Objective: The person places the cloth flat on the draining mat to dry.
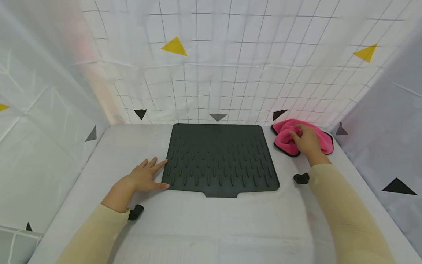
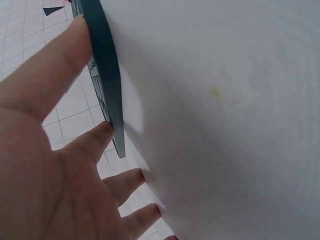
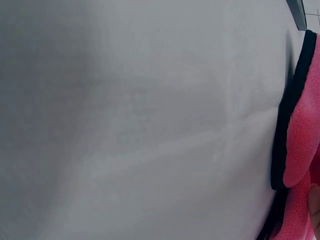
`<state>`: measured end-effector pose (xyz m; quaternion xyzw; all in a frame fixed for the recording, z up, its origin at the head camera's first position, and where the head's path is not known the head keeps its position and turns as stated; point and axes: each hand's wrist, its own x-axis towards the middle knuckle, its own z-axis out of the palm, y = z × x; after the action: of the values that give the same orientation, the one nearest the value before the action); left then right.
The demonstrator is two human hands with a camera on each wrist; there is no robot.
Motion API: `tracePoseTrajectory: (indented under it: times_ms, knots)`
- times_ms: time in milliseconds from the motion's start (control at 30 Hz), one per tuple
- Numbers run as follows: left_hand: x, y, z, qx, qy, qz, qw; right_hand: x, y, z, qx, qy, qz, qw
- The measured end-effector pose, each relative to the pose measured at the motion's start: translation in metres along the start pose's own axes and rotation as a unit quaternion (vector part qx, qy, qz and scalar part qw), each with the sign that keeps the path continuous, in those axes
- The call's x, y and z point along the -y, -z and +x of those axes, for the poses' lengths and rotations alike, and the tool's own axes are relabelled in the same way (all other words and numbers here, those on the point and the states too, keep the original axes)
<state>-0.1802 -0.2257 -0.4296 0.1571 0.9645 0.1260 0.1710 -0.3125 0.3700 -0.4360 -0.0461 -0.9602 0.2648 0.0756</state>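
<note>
A dark grey mat (image 1: pixel 217 157) with rows of raised ridges and a tab at its near edge lies flat on the table. My left hand (image 1: pixel 145 176) is spread at the mat's left side; thumb and forefinger touch its edge (image 2: pixel 107 65), and the other fingertips rest on the white table surface. At the far right is a crumpled pink cloth (image 1: pixel 287 141) with black trim, also visible along the right border of the right wrist view. My right hand (image 1: pixel 309 141) grips the cloth from above, thumb and fingers bent into its folds. Only a fingertip shows in that wrist view.
The white-covered table (image 1: pixel 211 227) reaches up to a white curtain with grid lines (image 1: pixel 214 84) behind. White side curtains (image 1: pixel 389 146) stand at left and right, marked with black and yellow triangles.
</note>
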Motion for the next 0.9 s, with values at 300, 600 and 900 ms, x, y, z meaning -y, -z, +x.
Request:
tracePoseTrajectory:
  times_ms: [300, 600, 900]
  knots:
    - [-0.0017, 0.0016, -0.0009, 0.002, 0.0, 0.006, 1.0, 0.0034, 0.0019, 0.0011, 0.012, -0.029, 0.005, 1.0]
    - [-0.0001, -0.0007, -0.0006, 0.0, 0.002, 0.002, 1.0, -0.0009, -0.0029, 0.0054, -0.01, -0.019, 0.01, 1.0]
    - [-0.001, -0.0016, -0.0019, -0.001, 0.007, -0.002, 1.0, -0.0007, -0.0045, 0.0016, -0.02, -0.02, 0.037, 0.999]
